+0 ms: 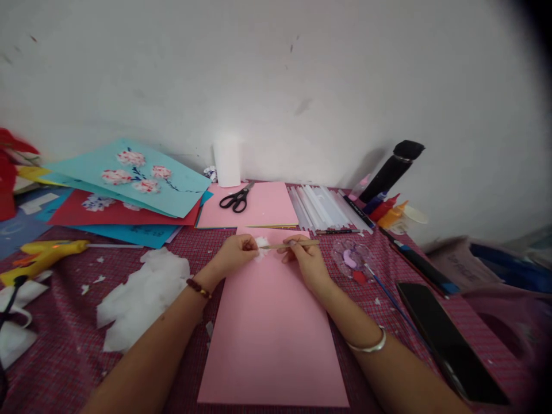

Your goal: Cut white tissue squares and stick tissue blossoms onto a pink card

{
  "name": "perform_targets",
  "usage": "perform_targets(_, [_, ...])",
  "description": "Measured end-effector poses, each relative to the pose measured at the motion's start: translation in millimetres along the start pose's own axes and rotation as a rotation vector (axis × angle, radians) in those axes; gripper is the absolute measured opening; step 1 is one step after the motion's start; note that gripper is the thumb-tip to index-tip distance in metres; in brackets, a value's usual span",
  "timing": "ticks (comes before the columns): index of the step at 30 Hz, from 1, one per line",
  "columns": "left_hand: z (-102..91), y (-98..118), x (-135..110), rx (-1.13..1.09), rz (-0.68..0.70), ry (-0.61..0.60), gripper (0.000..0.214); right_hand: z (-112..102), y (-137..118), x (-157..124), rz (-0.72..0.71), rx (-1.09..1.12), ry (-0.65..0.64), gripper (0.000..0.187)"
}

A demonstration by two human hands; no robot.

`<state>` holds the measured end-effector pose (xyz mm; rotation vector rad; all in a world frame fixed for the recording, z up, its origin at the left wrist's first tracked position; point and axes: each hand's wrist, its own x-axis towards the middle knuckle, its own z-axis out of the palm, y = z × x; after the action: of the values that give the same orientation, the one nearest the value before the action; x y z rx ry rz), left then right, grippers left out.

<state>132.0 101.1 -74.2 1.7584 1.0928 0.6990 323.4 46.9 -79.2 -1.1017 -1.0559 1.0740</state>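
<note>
A pink sheet of paper (276, 333) lies lengthwise in front of me. Over its far end, my left hand (236, 253) pinches at the edge of a small white tuft (261, 242), which looks like tissue or cotton. My right hand (308, 263) is closed round a thin wooden stick (308, 243) whose tip points left and meets the tuft. Whether the tuft is stuck to the paper I cannot tell. Left of the sheet rests a loose pile of thin white tissue-like material (144, 293).
Black-handled scissors (236, 200) lie on stacked pink paper (271, 201). A yellow glue gun (52, 256) and floral cards (172, 190) are at left. At right are translucent glue sticks (321, 208), a paint palette (345, 256), a brush (394, 302) and a black phone (448, 342).
</note>
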Motion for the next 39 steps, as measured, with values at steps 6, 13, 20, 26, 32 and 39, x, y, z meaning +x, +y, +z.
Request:
perform_targets(6, [4.2, -3.7, 0.9, 0.021, -0.009, 0.056, 0.007, -2.8, -0.1, -2.5, -0.002, 0.09, -0.025, 0.011])
perform_targets(13, [4.3, 5.4, -0.8, 0.132, -0.006, 0.105, 0.011, 2.1, 1.9, -4.8, -0.041, -0.06, -0.067, 0.013])
perform_targets(20, [8.7, 1.9, -0.7, 0.096, -0.008, 0.301, 0.017, 1.4, 3.3, -8.4, -0.083, -0.166, -0.095, 0.016])
perform_targets(26, [8.0, 4.8, -3.3, 0.004, -0.103, 0.318, 0.015, 2.1, 2.7, -13.3, -0.133, -0.264, -0.112, 0.018])
perform_targets(32, [7.0, 5.7, -3.6, -0.01, -0.109, 0.319, 0.011, 1.7, 4.8, -16.5, -0.203, -0.347, -0.136, 0.019])
perform_targets(39, [8.3, 9.4, -3.7, -0.132, -0.097, 0.286, 0.011, 2.3, -1.0, -20.8, -0.223, -0.29, -0.164, 0.015])
